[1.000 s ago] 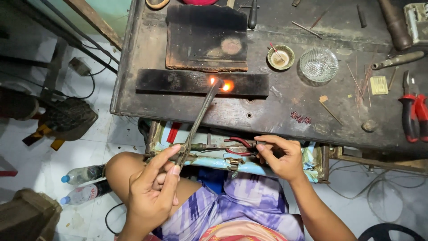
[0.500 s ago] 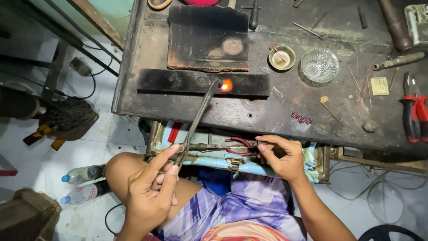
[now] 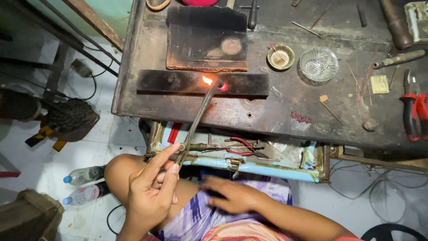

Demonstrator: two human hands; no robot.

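My left hand (image 3: 151, 189) grips the near end of a long thin metal torch (image 3: 196, 120). Its far tip points at a glowing red spot (image 3: 223, 86) on a charred black strip (image 3: 178, 82) lying on the workbench, with a small orange flame beside the tip. My right hand (image 3: 229, 194) hovers blurred over my lap, fingers spread, holding nothing. It sits just below the open drawer (image 3: 276, 172) under the bench, where red-handled pliers (image 3: 243, 147) lie.
A burnt square block (image 3: 207, 40) lies behind the strip. A small brass dish (image 3: 281, 57) and a glass bowl (image 3: 318, 64) stand to the right. Red-handled cutters (image 3: 412, 107) rest near the right edge. Two plastic bottles (image 3: 84, 185) lie on the tiled floor at left.
My right hand has left the drawer's edge and dropped toward my lap. The torch stays aimed at the strip, and the flame flickers at its tip.
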